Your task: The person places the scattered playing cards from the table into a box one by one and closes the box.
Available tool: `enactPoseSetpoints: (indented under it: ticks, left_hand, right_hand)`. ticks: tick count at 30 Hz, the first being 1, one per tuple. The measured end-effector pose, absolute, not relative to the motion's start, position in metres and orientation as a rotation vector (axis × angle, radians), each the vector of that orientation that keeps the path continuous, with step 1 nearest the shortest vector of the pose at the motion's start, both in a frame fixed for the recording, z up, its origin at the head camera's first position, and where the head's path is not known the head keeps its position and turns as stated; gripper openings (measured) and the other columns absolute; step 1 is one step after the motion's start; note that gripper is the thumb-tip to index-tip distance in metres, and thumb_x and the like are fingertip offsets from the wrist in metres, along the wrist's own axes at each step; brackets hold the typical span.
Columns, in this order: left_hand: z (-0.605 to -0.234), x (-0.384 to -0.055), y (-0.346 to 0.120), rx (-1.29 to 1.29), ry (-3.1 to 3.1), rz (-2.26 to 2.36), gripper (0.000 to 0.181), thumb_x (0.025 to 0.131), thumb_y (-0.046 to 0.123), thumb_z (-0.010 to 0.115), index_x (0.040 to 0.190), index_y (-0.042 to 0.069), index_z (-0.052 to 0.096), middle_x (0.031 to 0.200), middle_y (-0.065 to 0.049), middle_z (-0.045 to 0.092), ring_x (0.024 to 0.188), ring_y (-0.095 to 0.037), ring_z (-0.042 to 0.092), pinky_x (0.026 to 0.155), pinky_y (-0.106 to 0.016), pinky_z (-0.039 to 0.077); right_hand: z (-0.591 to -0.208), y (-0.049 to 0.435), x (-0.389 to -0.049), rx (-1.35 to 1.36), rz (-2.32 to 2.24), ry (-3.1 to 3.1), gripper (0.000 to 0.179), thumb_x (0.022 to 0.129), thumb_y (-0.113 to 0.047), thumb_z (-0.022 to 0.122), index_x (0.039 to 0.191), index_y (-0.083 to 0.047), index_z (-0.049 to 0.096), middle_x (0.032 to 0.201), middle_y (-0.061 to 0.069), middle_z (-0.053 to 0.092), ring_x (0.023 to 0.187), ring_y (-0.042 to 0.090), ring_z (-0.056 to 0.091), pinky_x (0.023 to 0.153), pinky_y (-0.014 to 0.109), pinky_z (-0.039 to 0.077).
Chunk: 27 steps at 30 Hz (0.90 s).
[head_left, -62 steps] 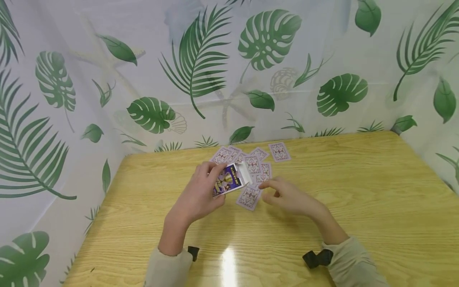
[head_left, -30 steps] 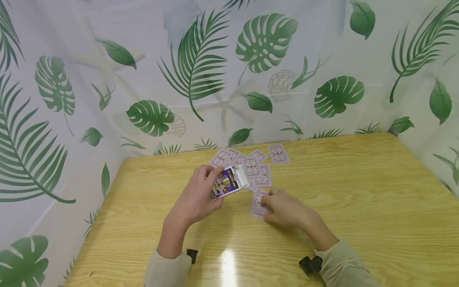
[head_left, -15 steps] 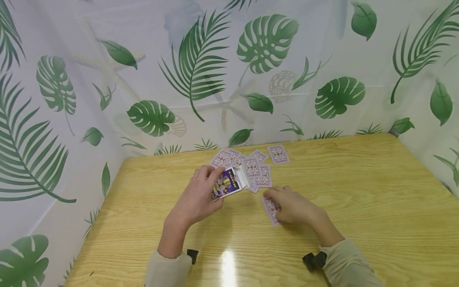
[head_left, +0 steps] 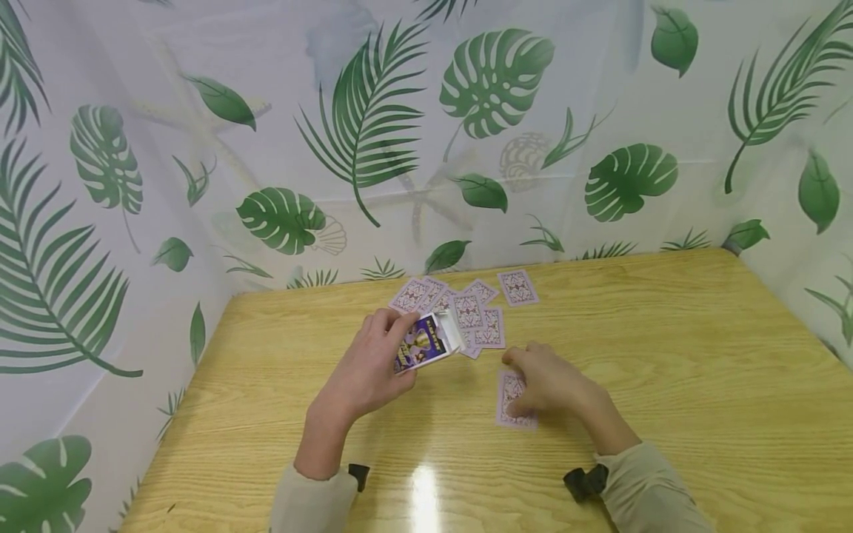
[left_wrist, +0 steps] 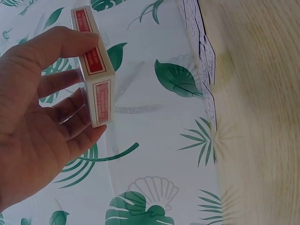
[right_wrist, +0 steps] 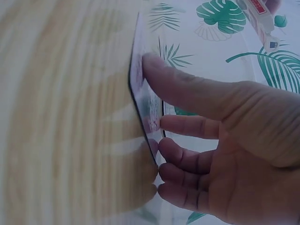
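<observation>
Left hand (head_left: 375, 357) pinches box (head_left: 423, 341), right hand (head_left: 552, 381) touches near card (head_left: 509, 391), pinch unclear, and overpressing could crease it.

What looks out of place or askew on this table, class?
The spread of cards lies askew: they overlap at differing angles rather than being squared up. To its right, a lone card overlaps none of them. No damage is evident.

One left hand (head_left: 366, 363), one right hand (head_left: 556, 381), one playing-card box (head_left: 424, 342), at least nine playing cards (head_left: 517, 287), one wooden table (head_left: 673, 355)
</observation>
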<state>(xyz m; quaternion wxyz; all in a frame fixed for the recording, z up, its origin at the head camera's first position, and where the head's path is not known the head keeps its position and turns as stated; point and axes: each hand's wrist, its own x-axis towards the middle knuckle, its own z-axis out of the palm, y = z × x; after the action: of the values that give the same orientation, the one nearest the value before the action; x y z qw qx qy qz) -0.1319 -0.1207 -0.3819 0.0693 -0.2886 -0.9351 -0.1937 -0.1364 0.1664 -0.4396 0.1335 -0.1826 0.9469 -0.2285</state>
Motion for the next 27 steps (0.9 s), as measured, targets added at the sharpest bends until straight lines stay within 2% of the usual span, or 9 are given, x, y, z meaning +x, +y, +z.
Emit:
enactPoseSetpoints:
  ticks: [4,8,11,17,22,24,27]
  left_hand:
    - [-0.383,-0.132,-0.121,-0.873,-2.807,-0.578,0.073,0.078,0.009,0.076,0.144,0.007,0.046,0.126,-0.011,0.047,0.110,-0.024,0.046,0.090,-0.035,0.046]
    - [-0.384,-0.131,-0.120,-0.874,-2.807,-0.577,0.073,0.078,0.009,0.076,0.144,0.007,0.046,0.125,-0.011,0.047,0.109,-0.024,0.046,0.089,-0.035,0.046]
    - [-0.384,-0.131,-0.120,-0.867,-2.814,-0.578,0.073,0.078,0.009,0.076,0.144,0.007,0.046,0.126,-0.011,0.046,0.110,-0.024,0.045,0.090,-0.035,0.046]
    - [-0.383,-0.131,-0.119,-0.867,-2.823,-0.568,0.073,0.078,0.009,0.076,0.144,0.007,0.046,0.125,-0.010,0.047,0.111,-0.025,0.045,0.091,-0.036,0.045]
    - [-0.383,-0.131,-0.119,-0.882,-2.819,-0.563,0.073,0.078,0.010,0.076,0.145,0.006,0.046,0.125,-0.011,0.046,0.110,-0.025,0.045,0.091,-0.036,0.045]
    - [-0.384,-0.132,-0.119,-0.889,-2.814,-0.564,0.073,0.078,0.010,0.076,0.145,0.006,0.046,0.124,-0.011,0.046,0.110,-0.025,0.045,0.091,-0.036,0.045]
    - [-0.384,-0.132,-0.119,-0.893,-2.816,-0.561,0.073,0.078,0.010,0.076,0.145,0.005,0.046,0.124,-0.011,0.046,0.110,-0.025,0.045,0.091,-0.036,0.045]
  right_hand:
    - [-0.441,0.169,-0.138,-0.495,-0.678,2.733,0.073,0.062,-0.029,0.093,0.119,0.001,0.058,0.104,0.011,0.061,0.095,0.027,0.054,0.087,0.045,0.047]
    - [-0.443,0.170,-0.140,-0.423,-0.706,2.701,0.058,0.063,-0.028,0.093,0.102,-0.003,0.059,0.089,0.005,0.055,0.083,0.021,0.048,0.073,0.036,0.043]
    - [-0.443,0.170,-0.140,-0.396,-0.736,2.690,0.051,0.066,-0.026,0.092,0.097,-0.004,0.058,0.087,0.005,0.052,0.080,0.020,0.047,0.069,0.033,0.040]
    - [-0.440,0.171,-0.140,-0.273,-0.897,2.661,0.050,0.081,-0.015,0.081,0.116,0.000,0.049,0.087,0.008,0.058,0.073,0.019,0.055,0.061,0.031,0.045]
    - [-0.438,0.173,-0.143,-0.243,-1.068,2.653,0.040,0.095,-0.007,0.060,0.130,0.001,0.041,0.076,0.007,0.054,0.058,0.014,0.048,0.052,0.027,0.040]
    - [-0.437,0.174,-0.145,-0.245,-1.138,2.659,0.036,0.097,-0.005,0.053,0.130,0.002,0.042,0.074,0.007,0.052,0.054,0.013,0.043,0.049,0.026,0.037]
    - [-0.434,0.176,-0.147,-0.244,-1.228,2.673,0.034,0.097,-0.004,0.048,0.130,0.002,0.043,0.086,0.015,0.057,0.053,0.013,0.043,0.047,0.025,0.037]
